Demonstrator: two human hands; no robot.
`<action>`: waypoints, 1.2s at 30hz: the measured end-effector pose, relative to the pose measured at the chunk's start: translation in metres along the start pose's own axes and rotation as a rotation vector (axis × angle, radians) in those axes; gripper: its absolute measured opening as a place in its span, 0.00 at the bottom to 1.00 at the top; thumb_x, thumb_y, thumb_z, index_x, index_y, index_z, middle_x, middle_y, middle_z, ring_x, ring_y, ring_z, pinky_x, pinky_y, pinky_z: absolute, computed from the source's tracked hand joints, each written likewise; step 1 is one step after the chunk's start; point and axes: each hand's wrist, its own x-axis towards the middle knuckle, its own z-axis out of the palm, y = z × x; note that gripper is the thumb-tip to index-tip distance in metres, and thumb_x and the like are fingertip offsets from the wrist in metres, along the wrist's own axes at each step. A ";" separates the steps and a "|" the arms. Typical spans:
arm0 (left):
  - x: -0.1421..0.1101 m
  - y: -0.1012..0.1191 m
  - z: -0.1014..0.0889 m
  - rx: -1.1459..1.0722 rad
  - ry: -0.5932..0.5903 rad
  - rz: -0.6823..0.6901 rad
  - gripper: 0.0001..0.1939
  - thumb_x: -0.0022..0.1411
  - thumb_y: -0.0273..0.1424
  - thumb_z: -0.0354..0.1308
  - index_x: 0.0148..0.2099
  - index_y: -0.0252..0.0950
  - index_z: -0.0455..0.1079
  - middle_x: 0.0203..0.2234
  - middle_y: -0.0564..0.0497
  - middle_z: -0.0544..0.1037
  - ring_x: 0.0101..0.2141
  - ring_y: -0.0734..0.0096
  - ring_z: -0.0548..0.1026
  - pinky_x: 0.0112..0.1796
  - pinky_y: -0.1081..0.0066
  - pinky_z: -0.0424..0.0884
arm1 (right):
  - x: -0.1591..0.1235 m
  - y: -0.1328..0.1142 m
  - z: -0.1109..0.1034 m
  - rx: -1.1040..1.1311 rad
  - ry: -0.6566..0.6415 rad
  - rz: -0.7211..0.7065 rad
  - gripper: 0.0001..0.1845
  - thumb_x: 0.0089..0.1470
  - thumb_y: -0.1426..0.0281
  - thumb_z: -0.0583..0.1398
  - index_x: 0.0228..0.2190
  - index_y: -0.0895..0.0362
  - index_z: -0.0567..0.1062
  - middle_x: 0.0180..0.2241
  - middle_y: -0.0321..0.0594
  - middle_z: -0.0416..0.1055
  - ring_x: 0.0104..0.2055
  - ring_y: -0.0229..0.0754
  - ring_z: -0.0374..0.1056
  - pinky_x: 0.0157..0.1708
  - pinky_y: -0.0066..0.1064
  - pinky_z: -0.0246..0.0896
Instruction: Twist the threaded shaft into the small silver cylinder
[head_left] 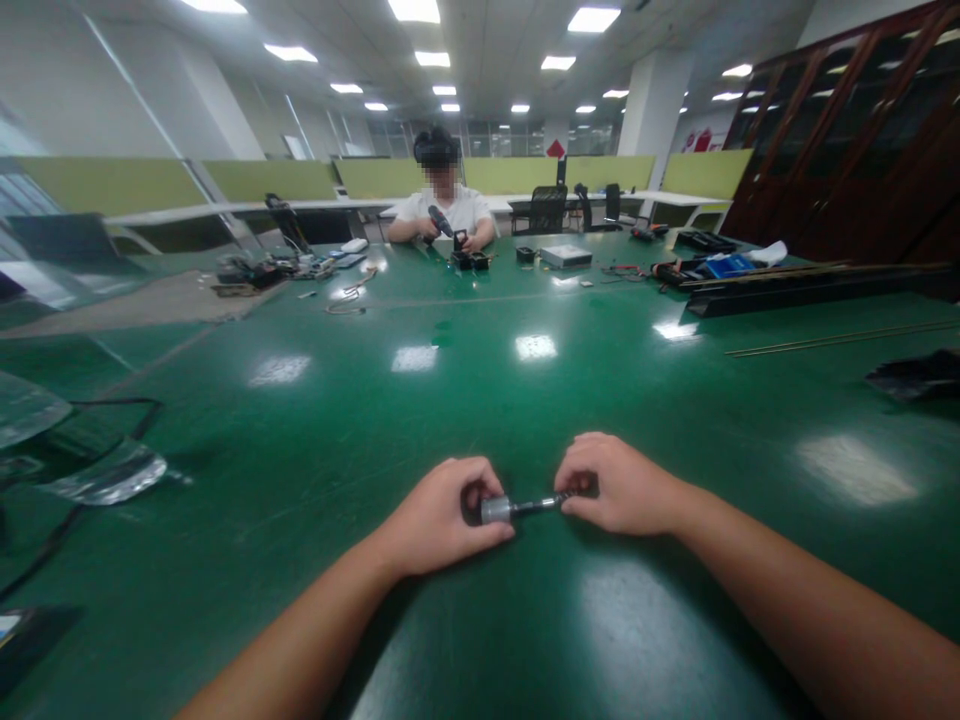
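A small silver metal cylinder with a thin shaft (496,511), much like a small motor, lies level just over the green tabletop (337,420) between my hands. Thumb and fingers of my left hand (450,515) close round its thick silver end. At the other end, my right hand (611,485) pinches the tip of the shaft, where a dark, coil-like bit shows at the fingertips. The bare middle of the shaft is visible between the two hands. What lies inside each grip is partly hidden by the fingers.
Across the table a person (442,210) holds a power drill (440,221) over a black part (470,260). Clear plastic (112,470) and a dark cable lie left. Tools and blue items (724,265), a long black channel (795,290) and thin rods (840,338) lie right.
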 end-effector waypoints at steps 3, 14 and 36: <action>0.000 -0.001 0.000 0.004 0.003 0.001 0.12 0.52 0.36 0.67 0.34 0.36 0.70 0.27 0.55 0.72 0.29 0.69 0.69 0.33 0.71 0.61 | 0.002 -0.002 0.003 0.008 -0.001 0.006 0.03 0.46 0.74 0.67 0.28 0.56 0.78 0.25 0.34 0.73 0.30 0.38 0.66 0.38 0.32 0.58; -0.001 -0.007 0.004 0.028 0.039 0.014 0.13 0.53 0.38 0.67 0.35 0.36 0.69 0.27 0.54 0.72 0.30 0.68 0.68 0.34 0.71 0.60 | 0.020 -0.019 0.047 0.103 0.122 -0.054 0.04 0.51 0.71 0.66 0.32 0.55 0.79 0.29 0.36 0.75 0.34 0.39 0.69 0.40 0.32 0.57; 0.002 -0.004 0.004 -0.003 0.051 0.095 0.10 0.56 0.36 0.64 0.31 0.34 0.71 0.25 0.54 0.71 0.28 0.71 0.68 0.31 0.72 0.60 | 0.013 -0.015 0.045 0.060 0.155 -0.074 0.06 0.50 0.72 0.66 0.34 0.55 0.80 0.31 0.36 0.77 0.36 0.41 0.69 0.41 0.34 0.58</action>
